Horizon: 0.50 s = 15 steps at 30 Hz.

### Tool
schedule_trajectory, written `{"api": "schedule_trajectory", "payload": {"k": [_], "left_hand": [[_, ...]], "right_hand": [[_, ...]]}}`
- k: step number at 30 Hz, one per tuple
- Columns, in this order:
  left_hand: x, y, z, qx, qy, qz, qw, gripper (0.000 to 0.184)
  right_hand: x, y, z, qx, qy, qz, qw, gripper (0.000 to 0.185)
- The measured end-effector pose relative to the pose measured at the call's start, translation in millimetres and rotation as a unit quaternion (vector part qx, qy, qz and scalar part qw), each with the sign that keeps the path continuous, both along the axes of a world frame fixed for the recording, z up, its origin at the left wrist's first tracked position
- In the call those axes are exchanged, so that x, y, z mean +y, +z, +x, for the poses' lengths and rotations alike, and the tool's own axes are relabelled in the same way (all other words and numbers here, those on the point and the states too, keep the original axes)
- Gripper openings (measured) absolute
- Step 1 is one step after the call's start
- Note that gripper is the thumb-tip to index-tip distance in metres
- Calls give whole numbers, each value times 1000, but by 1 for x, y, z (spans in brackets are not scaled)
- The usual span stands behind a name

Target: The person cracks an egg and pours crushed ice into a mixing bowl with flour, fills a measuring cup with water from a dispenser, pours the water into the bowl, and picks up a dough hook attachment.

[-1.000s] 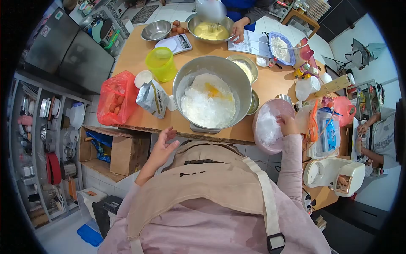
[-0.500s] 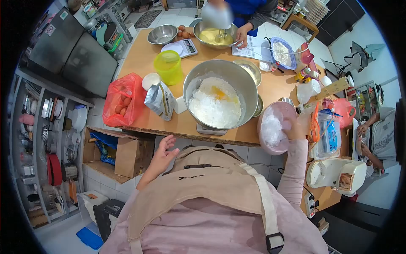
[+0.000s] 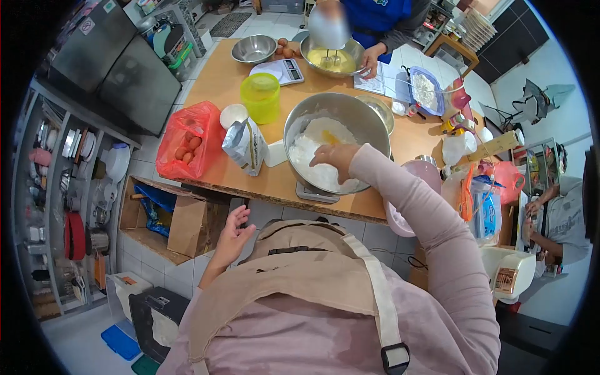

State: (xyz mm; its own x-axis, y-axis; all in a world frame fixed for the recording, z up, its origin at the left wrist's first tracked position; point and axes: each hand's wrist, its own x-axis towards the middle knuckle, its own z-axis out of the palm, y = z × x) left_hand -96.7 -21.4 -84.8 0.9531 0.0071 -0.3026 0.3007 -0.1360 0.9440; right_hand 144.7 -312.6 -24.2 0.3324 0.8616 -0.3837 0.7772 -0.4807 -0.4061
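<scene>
A large steel mixing bowl [image 3: 375, 125] stands on a kitchen scale [image 3: 317, 195] near the table's front edge. White powder [image 3: 306, 144] with a yellow patch fills its lower part. My right hand [image 3: 337, 161] hangs over the powder inside the rim, fingers bent down and apart, with nothing visible between them. Partly hidden by my right sleeve is a pink bowl [image 3: 400, 223] beside the steel one. My left hand [image 3: 234, 234] hovers in front of the table edge, fingers spread and holding nothing. Nearest to it on the table is a silver foil pouch [image 3: 245, 147].
A red bag of eggs [image 3: 187, 140], a yellow-green container [image 3: 260, 100] and another scale [image 3: 289, 70] are on the left. Across the table, a co-worker's hand [image 3: 373, 59] steadies a bowl of yellow batter [image 3: 325, 59] under a mixer. A cardboard box [image 3: 181, 225] sits below.
My right hand has moved left from the pink bowl to above the powder in the steel bowl. My left hand stays about where it was. The view has shifted slightly.
</scene>
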Motion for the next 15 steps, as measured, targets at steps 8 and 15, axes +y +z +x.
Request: {"api": "schedule_trajectory", "payload": {"k": [8, 15], "left_hand": [[1, -6, -12, 16, 44, 6, 999, 60], [-3, -3, -3, 21, 33, 4, 999, 60]], "right_hand": [[5, -9, -6, 8, 32, -108, 994, 88], [2, -37, -5, -25, 38, -78, 996, 37]]}}
